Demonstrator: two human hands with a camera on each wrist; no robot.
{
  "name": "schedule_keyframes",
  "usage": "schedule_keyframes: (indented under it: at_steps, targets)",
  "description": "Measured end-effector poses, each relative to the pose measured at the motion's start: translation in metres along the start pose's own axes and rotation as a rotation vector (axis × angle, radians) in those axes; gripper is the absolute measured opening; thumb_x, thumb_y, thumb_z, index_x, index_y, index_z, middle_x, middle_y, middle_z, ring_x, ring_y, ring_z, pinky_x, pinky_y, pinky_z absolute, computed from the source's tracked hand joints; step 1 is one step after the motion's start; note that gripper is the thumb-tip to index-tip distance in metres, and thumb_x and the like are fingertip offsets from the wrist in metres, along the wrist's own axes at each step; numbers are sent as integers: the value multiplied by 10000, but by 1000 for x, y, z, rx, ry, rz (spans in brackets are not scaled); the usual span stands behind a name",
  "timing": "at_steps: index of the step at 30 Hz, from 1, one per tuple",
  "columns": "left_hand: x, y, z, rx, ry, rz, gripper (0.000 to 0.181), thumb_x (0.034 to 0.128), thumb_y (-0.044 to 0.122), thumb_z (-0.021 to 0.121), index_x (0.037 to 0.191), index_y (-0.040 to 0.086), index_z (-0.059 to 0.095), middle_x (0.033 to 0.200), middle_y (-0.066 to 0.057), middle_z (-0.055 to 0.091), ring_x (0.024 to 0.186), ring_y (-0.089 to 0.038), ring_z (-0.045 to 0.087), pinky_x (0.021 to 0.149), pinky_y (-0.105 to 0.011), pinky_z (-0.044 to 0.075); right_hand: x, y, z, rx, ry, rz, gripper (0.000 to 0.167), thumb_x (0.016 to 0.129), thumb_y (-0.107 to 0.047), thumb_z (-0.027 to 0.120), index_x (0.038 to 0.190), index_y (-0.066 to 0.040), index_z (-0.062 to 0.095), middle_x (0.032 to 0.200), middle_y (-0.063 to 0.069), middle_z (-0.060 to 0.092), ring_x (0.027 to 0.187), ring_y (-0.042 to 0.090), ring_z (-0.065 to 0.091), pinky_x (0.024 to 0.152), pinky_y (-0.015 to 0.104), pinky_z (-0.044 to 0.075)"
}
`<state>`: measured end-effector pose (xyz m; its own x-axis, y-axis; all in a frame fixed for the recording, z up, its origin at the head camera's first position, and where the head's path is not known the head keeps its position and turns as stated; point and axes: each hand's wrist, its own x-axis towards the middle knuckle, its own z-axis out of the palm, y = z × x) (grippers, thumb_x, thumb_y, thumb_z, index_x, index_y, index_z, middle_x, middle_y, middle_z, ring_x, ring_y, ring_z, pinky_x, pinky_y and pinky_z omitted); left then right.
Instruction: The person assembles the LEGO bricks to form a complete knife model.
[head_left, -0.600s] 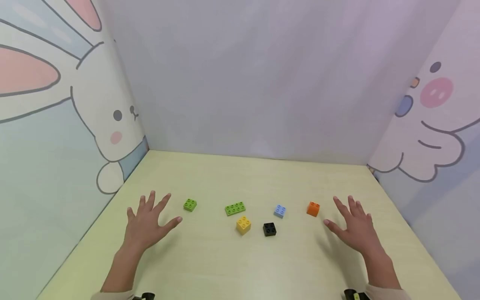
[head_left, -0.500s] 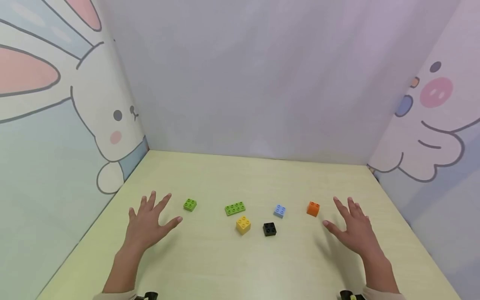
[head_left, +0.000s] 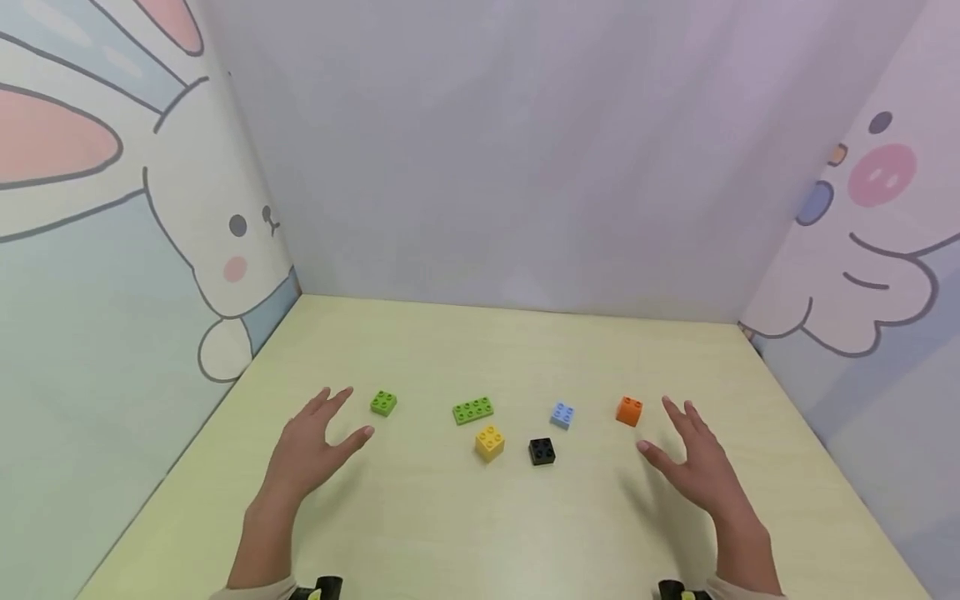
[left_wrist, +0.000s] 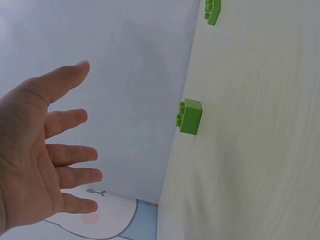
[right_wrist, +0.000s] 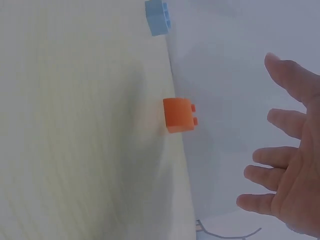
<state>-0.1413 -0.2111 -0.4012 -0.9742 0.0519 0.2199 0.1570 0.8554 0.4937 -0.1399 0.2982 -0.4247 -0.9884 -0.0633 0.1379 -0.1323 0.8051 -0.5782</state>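
Note:
My left hand (head_left: 309,450) hovers above the left of the table, fingers spread and holding nothing. Nearest to it is a small square green building block (head_left: 383,403), which also shows in the left wrist view (left_wrist: 191,117). On the other side my right hand (head_left: 701,467) hangs in the air with fingers extended and nothing in them. An orange block (head_left: 629,411) lies just beyond its thumb. Between the hands are a long green block (head_left: 473,410), a yellow block (head_left: 490,443), a black block (head_left: 542,452) and a light blue block (head_left: 562,415), all studs up and apart.
The pale wooden table (head_left: 465,533) meets a plain light back wall (head_left: 495,167). Side panels stand left and right, one printed with a rabbit (head_left: 195,192), the other with a pink-nosed animal (head_left: 855,275).
Both hands have moved slightly inward and turned, so their palms face each other more. The blocks lie where they did; the whole head view has shifted a little.

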Motion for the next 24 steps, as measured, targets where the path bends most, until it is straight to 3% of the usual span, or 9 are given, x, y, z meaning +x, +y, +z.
schedule_keyframes:
  at_steps: [13, 24]
  targets:
    - [0, 3, 14, -135, 20, -5, 594, 869, 397, 643, 1332, 53, 497, 1307, -184, 498, 1220, -385, 412, 939, -542, 346, 13, -15, 14, 45, -20, -14, 778, 870, -405, 639, 1462, -64, 266, 1440, 306, 226, 1265, 516, 236, 929, 663, 235]
    - [6, 10, 25, -193, -3, -25, 551, 872, 334, 661, 1322, 54, 512, 1288, -199, 511, 1206, -380, 435, 909, -537, 385, 24, -34, 33, 100, -42, -27, 746, 867, -417, 640, 1437, -57, 322, 1419, 252, 322, 1268, 462, 288, 951, 622, 269]
